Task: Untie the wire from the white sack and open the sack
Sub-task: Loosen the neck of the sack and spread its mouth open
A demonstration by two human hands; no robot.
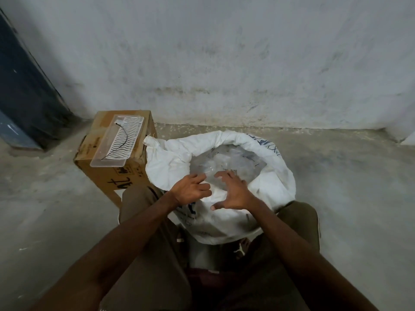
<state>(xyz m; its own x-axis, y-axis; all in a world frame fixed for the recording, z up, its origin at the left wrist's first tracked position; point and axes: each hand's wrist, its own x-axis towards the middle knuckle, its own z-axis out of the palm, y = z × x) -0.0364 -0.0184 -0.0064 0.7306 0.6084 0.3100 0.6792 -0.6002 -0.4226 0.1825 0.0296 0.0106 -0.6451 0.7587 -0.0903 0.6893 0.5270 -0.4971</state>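
The white sack [170, 162] stands between my knees with its mouth wide and its rim rolled outward. Clear plastic [226, 162] shows inside it. My left hand [190, 189] hovers over the near-left rim with fingers spread, holding nothing. My right hand [233, 191] rests at the near rim, fingers spread toward the clear plastic and thumb on the white fabric. A thin black wire [121, 140] lies across a white tray [116, 142] on the cardboard box to the left, apart from the sack.
A brown cardboard box [105, 173] stands left of the sack, touching its rim. A stained pale wall [224, 63] runs close behind. A dark blue door or panel [20, 86] is at far left. Grey concrete floor [348, 187] lies to the right.
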